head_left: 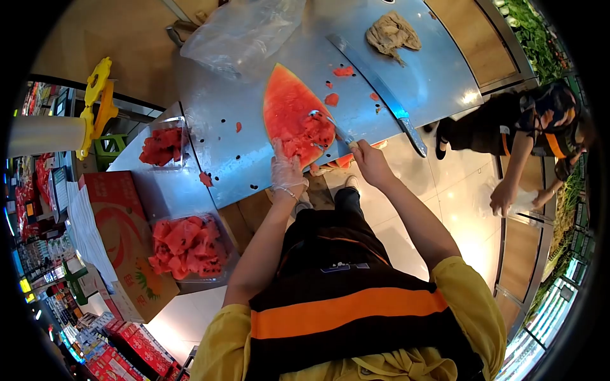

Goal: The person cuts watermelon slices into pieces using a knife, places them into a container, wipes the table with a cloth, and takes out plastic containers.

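Note:
A large watermelon wedge (283, 105) lies flesh up on the metal table, its pointed end away from me. My left hand (289, 173), in a clear plastic glove, grips the wedge's near left end. My right hand (372, 164) is closed around the handle of a slim metal utensil (342, 131). The utensil's tip reaches into loosened flesh (314, 130) at the wedge's near right part; the flesh partly hides its shape. Left of the wedge, a clear tray (176, 166) holds red melon pieces. A fuller clear container of watermelon chunks (189, 246) stands nearer me.
A long knife (381, 95) lies right of the wedge, its handle over the table edge. A crumpled brown cloth (393, 35) and a clear plastic bag (244, 35) lie farther back. A cardboard box (124, 241) stands left. Another person (534, 130) stands at right.

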Available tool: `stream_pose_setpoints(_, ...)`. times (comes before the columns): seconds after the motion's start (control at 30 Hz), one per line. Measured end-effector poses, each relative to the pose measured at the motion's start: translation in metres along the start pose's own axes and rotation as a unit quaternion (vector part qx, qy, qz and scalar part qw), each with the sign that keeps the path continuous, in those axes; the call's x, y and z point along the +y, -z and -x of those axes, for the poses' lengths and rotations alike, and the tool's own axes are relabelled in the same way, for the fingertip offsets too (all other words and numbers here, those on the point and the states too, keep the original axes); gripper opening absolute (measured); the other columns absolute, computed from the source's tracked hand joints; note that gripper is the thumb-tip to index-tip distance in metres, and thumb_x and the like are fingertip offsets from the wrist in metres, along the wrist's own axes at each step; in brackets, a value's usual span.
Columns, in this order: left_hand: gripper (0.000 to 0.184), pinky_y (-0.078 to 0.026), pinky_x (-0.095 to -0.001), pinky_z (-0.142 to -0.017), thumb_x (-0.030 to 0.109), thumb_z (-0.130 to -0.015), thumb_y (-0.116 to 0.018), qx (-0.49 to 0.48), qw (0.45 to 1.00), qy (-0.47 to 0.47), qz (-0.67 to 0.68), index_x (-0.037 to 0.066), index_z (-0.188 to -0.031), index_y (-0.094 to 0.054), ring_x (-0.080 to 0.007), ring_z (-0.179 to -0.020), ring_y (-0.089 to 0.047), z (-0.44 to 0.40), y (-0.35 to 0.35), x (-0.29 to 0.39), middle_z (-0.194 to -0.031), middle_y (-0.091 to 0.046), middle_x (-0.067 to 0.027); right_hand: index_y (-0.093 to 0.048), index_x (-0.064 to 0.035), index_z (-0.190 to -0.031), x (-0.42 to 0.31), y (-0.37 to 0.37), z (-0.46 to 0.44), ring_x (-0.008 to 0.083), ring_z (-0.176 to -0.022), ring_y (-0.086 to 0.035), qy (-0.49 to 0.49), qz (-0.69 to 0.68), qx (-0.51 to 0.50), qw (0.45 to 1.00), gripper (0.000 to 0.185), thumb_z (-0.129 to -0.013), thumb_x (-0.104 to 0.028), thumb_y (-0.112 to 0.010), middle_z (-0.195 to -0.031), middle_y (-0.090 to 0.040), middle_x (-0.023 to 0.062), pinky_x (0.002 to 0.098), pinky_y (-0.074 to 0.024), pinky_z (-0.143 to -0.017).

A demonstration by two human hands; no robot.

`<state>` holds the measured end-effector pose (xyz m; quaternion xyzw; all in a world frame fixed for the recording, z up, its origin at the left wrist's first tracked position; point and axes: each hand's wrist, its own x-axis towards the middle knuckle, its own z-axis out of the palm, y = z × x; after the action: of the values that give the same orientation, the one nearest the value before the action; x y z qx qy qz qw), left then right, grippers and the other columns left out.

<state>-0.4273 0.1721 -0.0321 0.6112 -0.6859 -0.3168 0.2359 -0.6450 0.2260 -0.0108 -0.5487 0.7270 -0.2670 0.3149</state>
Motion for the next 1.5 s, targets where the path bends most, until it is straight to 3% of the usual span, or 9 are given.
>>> stream_pose_setpoints(0.23, 0.07, -0.04, -0.0431, -0.083, 0.013, -0.085, -0.052, -0.004, 0.996, 0.091, -0.023, 0.007, -0.142, -0.011, -0.0381, -0.091, -0.049, 0.002, 0.002, 0.023, -0.106, -0.047, -0.024, -0.047, 0.0005, -0.089, -0.005, -0.029, 0.004, 0.0426, -0.064, -0.056, -0.005, -0.013, 0.016, 1.0, 0.023, -0.091, -0.022, -0.048, -0.065, -0.055, 0.0247, 0.0488, -0.0428, -0.056)
stream_pose_setpoints(0.47, 0.069, -0.041, -0.0425, -0.083, 0.015, -0.087, -0.05, -0.002, 0.995, 0.101, -0.013, 0.005, -0.142, -0.009, -0.0376, -0.091, -0.049, 0.004, 0.0, 0.031, -0.106, -0.045, -0.0247, -0.044, 0.0, -0.089, -0.019, -0.051, 0.008, 0.0453, -0.063, -0.055, -0.009, -0.03, 0.044, 0.999, 0.024, -0.091, -0.024, -0.046, -0.064, -0.055, 0.026, 0.0515, -0.0416, -0.056)
stream_pose_setpoints(0.57, 0.069, -0.041, -0.0422, -0.083, 0.014, -0.087, -0.049, 0.019, 0.995, 0.091, -0.026, 0.006, -0.142, -0.008, -0.0376, -0.09, -0.049, 0.002, -0.002, 0.032, -0.107, -0.045, -0.0248, -0.044, 0.0005, -0.089, -0.023, -0.048, 0.013, 0.0457, -0.065, -0.055, -0.035, -0.031, 0.005, 0.999, 0.024, -0.092, -0.024, -0.045, -0.067, -0.055, 0.0267, 0.0519, -0.0417, -0.057)
stream_pose_setpoints(0.77, 0.069, -0.042, -0.0419, -0.084, 0.014, -0.087, -0.049, -0.008, 0.987, 0.157, -0.02, 0.005, -0.141, -0.007, -0.0371, -0.093, -0.047, 0.0, 0.005, 0.046, -0.109, -0.044, -0.025, -0.043, 0.0009, -0.096, -0.022, -0.068, 0.026, 0.0461, -0.068, -0.055, -0.008, -0.077, 0.047, 0.996, 0.024, -0.091, -0.022, -0.046, -0.07, -0.055, 0.028, 0.0515, -0.0412, -0.059)
stream_pose_setpoints(0.87, 0.069, -0.041, -0.0419, -0.085, 0.013, -0.087, -0.049, -0.022, 0.986, 0.167, -0.022, 0.004, -0.141, -0.007, -0.0368, -0.095, -0.046, 0.002, 0.005, 0.047, -0.112, -0.043, -0.0259, -0.043, 0.0003, -0.097, -0.019, -0.057, 0.045, 0.0462, -0.069, -0.055, -0.053, -0.09, -0.001, 0.995, 0.023, -0.091, -0.022, -0.045, -0.07, -0.055, 0.0281, 0.0513, -0.041, -0.058)
stream_pose_setpoints(1.13, 0.07, -0.038, -0.0414, -0.087, 0.012, -0.086, -0.046, -0.022, 0.996, 0.073, -0.05, -0.004, -0.139, -0.003, -0.0364, -0.094, -0.045, 0.008, 0.005, 0.031, -0.118, -0.042, -0.0275, -0.044, -0.0004, -0.093, -0.022, -0.061, 0.033, 0.043, -0.066, -0.055, -0.014, -0.073, -0.017, 0.997, 0.02, -0.093, -0.02, -0.045, -0.067, -0.054, 0.0238, 0.0452, -0.041, -0.056)
stream_pose_setpoints(1.3, 0.073, -0.038, -0.0415, -0.087, 0.013, -0.086, -0.047, -0.035, 0.992, 0.109, -0.05, -0.004, -0.139, 0.0, -0.0369, -0.095, -0.045, 0.005, 0.007, 0.035, -0.119, -0.042, -0.0272, -0.046, -0.0011, -0.101, -0.023, -0.053, 0.035, 0.0429, -0.069, -0.057, 0.019, -0.111, -0.031, 0.993, 0.021, -0.092, -0.02, -0.044, -0.071, -0.056, 0.025, 0.0464, -0.0431, -0.058)
stream_pose_setpoints(1.37, 0.074, -0.038, -0.0416, -0.088, 0.014, -0.085, -0.047, -0.036, 0.991, 0.119, -0.054, -0.003, -0.139, 0.001, -0.0373, -0.095, -0.045, 0.008, 0.002, 0.031, -0.119, -0.042, -0.027, -0.047, -0.0014, -0.109, -0.016, -0.055, 0.042, 0.0437, -0.071, -0.057, -0.023, -0.08, -0.067, 0.994, 0.026, -0.092, -0.021, -0.045, -0.074, -0.057, 0.0259, 0.0474, -0.0438, -0.06)
stream_pose_setpoints(1.5, 0.069, -0.039, -0.0402, -0.089, 0.016, -0.081, -0.052, -0.005, 0.996, 0.044, -0.079, -0.002, -0.137, -0.017, -0.0368, -0.098, -0.046, 0.006, 0.005, 0.018, -0.119, -0.042, -0.0235, -0.047, -0.0015, -0.103, -0.022, -0.061, 0.034, 0.0436, -0.07, -0.057, 0.02, -0.086, -0.029, 0.996, 0.023, -0.092, -0.022, -0.046, -0.072, -0.057, 0.0256, 0.0468, -0.0436, -0.059)
